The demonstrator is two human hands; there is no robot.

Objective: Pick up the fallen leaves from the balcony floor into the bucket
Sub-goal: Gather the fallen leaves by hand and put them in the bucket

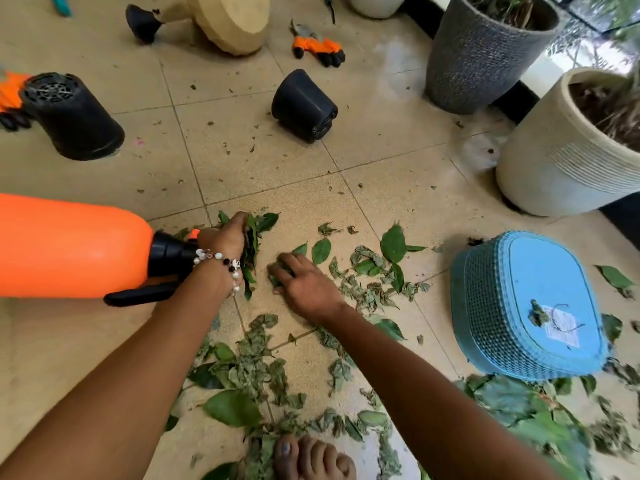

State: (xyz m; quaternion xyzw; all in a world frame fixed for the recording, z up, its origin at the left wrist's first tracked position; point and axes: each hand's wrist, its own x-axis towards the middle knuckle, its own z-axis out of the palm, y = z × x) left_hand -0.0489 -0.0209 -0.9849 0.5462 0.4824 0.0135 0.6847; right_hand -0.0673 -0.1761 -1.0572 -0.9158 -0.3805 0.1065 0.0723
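Beige floor tiles [277,161] fill the frame, speckled with crumbs of dry leaf, and along the upper right stand a dark grey planter [481,60] and a cream ribbed planter [561,168]. Two black nursery pots lie tipped, one at the upper left [74,117] and one near the top centre [303,105], with an orange garden glove [318,48] beyond. An orange spray bottle [69,247] lies on its side at the left edge. The fallen leaves [374,271] (some fresh green, many curled and dull) spread from the centre to the bottom right, around the blue bucket [526,306], which rests upside down at the right. The left hand [225,244], wearing a beaded bracelet, grips a bunch of leaves in curled fingers. The right hand [304,282] lies low at centre, fingers bent onto leaves on the tile; whether it actually grasps them is unclear.
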